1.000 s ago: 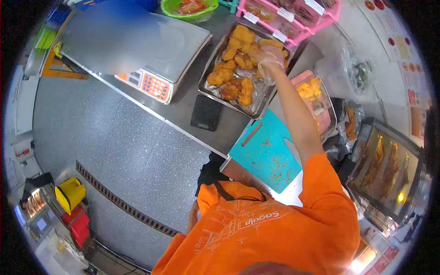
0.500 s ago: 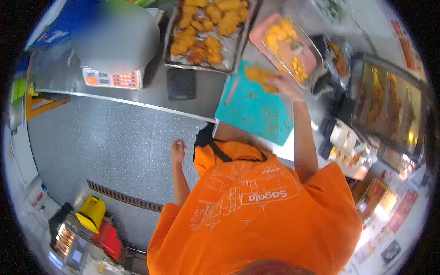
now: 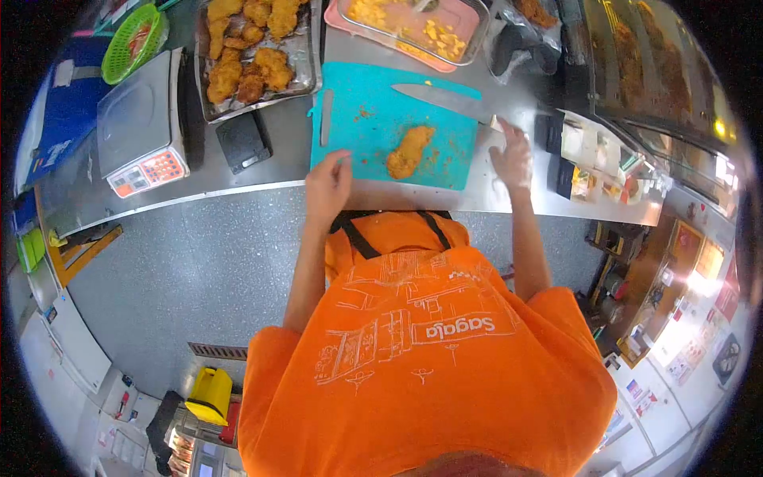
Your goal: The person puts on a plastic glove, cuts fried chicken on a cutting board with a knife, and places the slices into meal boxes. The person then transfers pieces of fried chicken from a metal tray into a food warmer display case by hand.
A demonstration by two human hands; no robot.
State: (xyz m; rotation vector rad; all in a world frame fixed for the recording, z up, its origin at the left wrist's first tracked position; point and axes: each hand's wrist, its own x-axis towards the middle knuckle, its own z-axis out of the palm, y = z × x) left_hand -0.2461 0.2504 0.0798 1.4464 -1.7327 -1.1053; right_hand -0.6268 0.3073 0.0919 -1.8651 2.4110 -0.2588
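Note:
On the turquoise cutting board (image 3: 358,95) lies a golden breaded piece of fried chicken (image 3: 412,151), near the middle with crumbs about it. A large knife (image 3: 437,97) slants across the board's far right part, its blade pointing left. My right hand (image 3: 515,157) is at the board's right edge, with its fingers on the knife's handle, which is partly covered. My left hand (image 3: 327,187) rests near the board's front left corner, loosely open and holding nothing. It stays apart from the chicken.
A metal tray (image 3: 312,60) of fried pieces stands at the back left, beside a digital scale (image 3: 143,119) and a flat black device (image 3: 243,141). Behind the board is a glass dish (image 3: 477,32) with yellow pieces. A glass display case (image 3: 652,71) stands right.
My right hand has let go of the fried piece, now mid-board, and moved to the knife. My left hand has come up from beside my body to the board. The view has shifted right.

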